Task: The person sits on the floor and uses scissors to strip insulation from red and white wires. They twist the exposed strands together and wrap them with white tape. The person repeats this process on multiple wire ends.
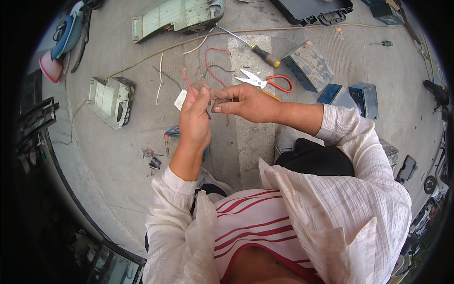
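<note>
My left hand point(195, 116) is closed in a pinch on a thin red wire point(188, 81), whose end sticks up past the thumb. Close beside it, my right hand point(253, 102) pinches the wire too, fingertips almost meeting the left ones; the exact grip point is hidden. Beyond the hands lie another red wire point(208, 61), a dark wire point(217, 66) and a pale wire point(160, 78) on the ground. Scissors point(253, 80) with orange-red handles rest open just past my right hand. A screwdriver point(266, 56) with a yellow and black handle lies farther off.
Block-shaped batteries point(307, 66) stand to the right, with smaller blue-black ones point(364, 98) nearby. Pale green plastic housings point(177, 20) lie far ahead and at left point(111, 100). A black case point(309, 9) is at the top. A long cord point(156, 51) crosses the concrete.
</note>
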Available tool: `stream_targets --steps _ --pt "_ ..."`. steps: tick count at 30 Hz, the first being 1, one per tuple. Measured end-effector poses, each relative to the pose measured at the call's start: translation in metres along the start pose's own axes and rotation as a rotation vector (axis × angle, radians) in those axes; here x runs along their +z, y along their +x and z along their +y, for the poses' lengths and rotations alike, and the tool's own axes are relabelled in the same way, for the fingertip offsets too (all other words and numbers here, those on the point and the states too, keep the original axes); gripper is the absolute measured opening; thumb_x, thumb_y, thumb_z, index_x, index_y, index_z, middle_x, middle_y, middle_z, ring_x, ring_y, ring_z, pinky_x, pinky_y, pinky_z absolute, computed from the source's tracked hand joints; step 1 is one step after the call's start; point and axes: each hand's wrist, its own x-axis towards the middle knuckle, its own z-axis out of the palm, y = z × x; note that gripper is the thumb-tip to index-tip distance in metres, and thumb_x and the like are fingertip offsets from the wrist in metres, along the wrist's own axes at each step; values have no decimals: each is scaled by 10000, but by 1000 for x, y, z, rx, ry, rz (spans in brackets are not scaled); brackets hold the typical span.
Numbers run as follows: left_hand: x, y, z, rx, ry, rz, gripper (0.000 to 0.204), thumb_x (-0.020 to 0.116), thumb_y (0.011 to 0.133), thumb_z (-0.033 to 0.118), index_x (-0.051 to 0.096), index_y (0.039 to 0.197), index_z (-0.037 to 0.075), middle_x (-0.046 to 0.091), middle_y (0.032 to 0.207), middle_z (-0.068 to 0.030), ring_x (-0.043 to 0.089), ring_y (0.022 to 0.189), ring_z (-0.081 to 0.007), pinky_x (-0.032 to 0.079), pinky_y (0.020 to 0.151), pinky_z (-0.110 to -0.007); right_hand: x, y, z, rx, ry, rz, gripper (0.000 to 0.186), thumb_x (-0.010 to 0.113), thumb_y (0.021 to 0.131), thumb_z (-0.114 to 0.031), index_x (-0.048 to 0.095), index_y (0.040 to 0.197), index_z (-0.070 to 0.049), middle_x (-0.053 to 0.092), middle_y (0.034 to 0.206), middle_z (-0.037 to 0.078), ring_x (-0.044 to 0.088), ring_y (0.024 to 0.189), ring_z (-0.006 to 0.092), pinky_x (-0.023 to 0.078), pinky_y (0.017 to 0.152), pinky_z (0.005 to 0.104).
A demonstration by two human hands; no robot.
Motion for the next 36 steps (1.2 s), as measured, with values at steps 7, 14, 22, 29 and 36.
stream_targets --steps 7,14,22,29,36 --pt "-13 5 -2 -122 -283 -53 130 438 992 176 514 1041 83 651 887 -57 446 663 -85 382 661 -223 -4 -2 -16 96 121 5 336 644 889 -171 559 1130 47 605 724 4 515 664 60 463 640 262" --pt "-19 7 0 70 91 31 135 459 989 191 514 1041 79 647 871 -48 507 716 -100 399 683 -245 -12 3 1 66 -108 10 229 607 914 -228 664 956 -10 667 812 69 573 760 93 462 743 260" --pt "-45 13 29 -44 -212 -103 133 411 1004 177 466 1085 87 596 752 -63 634 893 -213 439 990 -446 -21 -3 21 171 -225 -78 257 563 934 -253 690 929 -30 637 742 64 570 731 140 465 763 296" --pt "-67 -22 94 -253 -213 -266 159 368 1017 227 421 1071 87 576 740 -70 665 828 -266 557 786 -423 -21 18 3 -210 -642 24 353 541 911 -192 543 1243 -71 546 1157 117 517 1008 175 454 805 322" --pt "-98 -50 146 -148 -305 -368 155 357 1021 229 407 1084 97 571 742 -73 669 790 -265 579 706 -389 74 75 -131 18 -35 -521 403 486 871 -59 485 1275 -54 563 1144 77 536 750 117 490 640 265"
